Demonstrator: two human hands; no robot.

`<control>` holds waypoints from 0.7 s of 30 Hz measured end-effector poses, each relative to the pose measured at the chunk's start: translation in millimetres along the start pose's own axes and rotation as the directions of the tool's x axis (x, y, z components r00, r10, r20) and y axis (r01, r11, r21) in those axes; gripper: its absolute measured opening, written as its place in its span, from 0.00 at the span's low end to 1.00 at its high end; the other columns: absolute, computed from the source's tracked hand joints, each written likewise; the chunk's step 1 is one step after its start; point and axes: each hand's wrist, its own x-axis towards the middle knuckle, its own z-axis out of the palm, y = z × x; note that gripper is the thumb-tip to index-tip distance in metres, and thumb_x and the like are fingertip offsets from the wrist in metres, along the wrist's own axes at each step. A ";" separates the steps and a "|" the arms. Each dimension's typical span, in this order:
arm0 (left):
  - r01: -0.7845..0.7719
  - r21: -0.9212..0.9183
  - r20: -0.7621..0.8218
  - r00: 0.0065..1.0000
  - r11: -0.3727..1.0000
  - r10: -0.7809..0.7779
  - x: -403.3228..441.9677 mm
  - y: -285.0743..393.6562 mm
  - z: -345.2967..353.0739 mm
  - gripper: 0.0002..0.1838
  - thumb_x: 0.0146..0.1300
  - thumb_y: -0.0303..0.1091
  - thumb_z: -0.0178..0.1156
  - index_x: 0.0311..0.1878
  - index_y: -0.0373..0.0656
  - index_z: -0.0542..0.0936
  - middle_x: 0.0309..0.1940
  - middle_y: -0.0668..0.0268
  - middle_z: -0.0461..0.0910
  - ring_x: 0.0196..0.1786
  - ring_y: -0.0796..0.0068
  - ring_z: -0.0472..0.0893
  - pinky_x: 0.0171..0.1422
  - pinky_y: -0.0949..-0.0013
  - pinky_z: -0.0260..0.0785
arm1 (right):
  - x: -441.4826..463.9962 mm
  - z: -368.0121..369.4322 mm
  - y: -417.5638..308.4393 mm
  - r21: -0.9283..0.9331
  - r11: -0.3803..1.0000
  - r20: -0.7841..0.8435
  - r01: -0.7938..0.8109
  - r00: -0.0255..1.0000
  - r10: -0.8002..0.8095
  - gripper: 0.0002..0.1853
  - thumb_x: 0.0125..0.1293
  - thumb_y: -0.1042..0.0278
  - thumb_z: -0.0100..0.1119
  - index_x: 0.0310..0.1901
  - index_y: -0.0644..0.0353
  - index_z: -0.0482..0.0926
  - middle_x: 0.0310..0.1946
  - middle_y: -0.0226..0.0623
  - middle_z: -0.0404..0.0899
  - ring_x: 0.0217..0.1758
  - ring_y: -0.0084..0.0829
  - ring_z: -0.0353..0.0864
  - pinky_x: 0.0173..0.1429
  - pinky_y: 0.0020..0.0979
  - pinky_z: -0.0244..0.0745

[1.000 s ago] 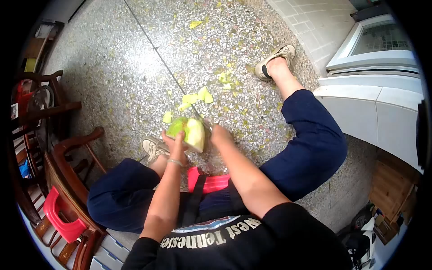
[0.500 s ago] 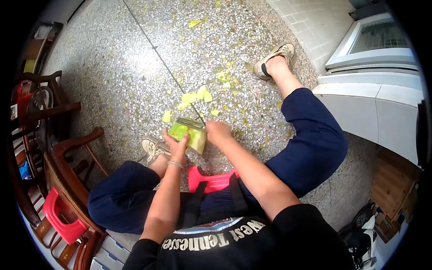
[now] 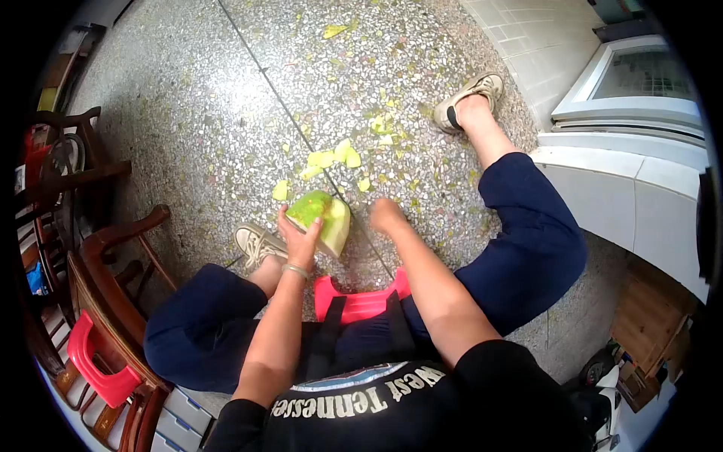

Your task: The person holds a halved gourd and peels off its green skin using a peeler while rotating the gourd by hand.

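Note:
A thick chunk of melon (image 3: 310,209), green on top with pale flesh at its cut side, sits between my knees above the floor. My left hand (image 3: 301,237) grips it from the left, its thumb on the near side and its fingers round the outer edge. To the right, apart from the melon, my right hand (image 3: 387,217) is closed in a fist. It appears to be round a knife handle, though the blade barely shows now. Pale yellow-green peelings (image 3: 331,157) lie on the floor just beyond the melon.
Below the hands is a red plastic stool (image 3: 361,303). Wooden chairs (image 3: 124,241) and another red stool (image 3: 98,361) stand at the left. More scraps (image 3: 382,124) dot the speckled floor (image 3: 203,151). A white tiled ledge (image 3: 602,177) runs along the right.
My right hand has moved right, away from the melon, and the metal blade that lay across its far edge has come off it. My left hand keeps its hold.

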 end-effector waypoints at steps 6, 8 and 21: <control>0.191 -0.028 -0.119 0.974 0.981 -0.193 5.0 5.7 1.8 0.29 0.64 0.48 0.52 0.62 0.39 0.60 0.59 0.47 0.57 0.59 0.54 0.62 0.64 0.58 0.54 | -29.2 -13.5 -13.5 0.048 0.981 -0.169 0.188 0.970 -0.177 0.13 0.51 0.69 0.53 0.40 0.57 0.78 0.35 0.51 0.79 0.41 0.49 0.79 0.45 0.42 0.73; 0.203 0.007 -0.127 0.971 0.979 -0.201 9.9 1.3 0.8 0.29 0.64 0.49 0.52 0.61 0.40 0.62 0.58 0.46 0.58 0.57 0.52 0.64 0.64 0.58 0.55 | -62.5 -25.2 -27.1 -0.024 0.970 -0.097 0.243 0.965 -0.244 0.13 0.51 0.72 0.54 0.41 0.54 0.76 0.36 0.47 0.79 0.43 0.48 0.78 0.46 0.45 0.72; 0.327 0.027 -0.192 0.929 0.945 -0.316 4.7 23.0 18.4 0.24 0.61 0.51 0.55 0.57 0.50 0.68 0.55 0.42 0.63 0.58 0.46 0.63 0.63 0.55 0.54 | -55.8 9.0 -18.7 -0.290 0.850 -0.310 0.440 0.797 -0.518 0.07 0.51 0.75 0.50 0.34 0.57 0.73 0.29 0.44 0.79 0.35 0.47 0.79 0.38 0.46 0.72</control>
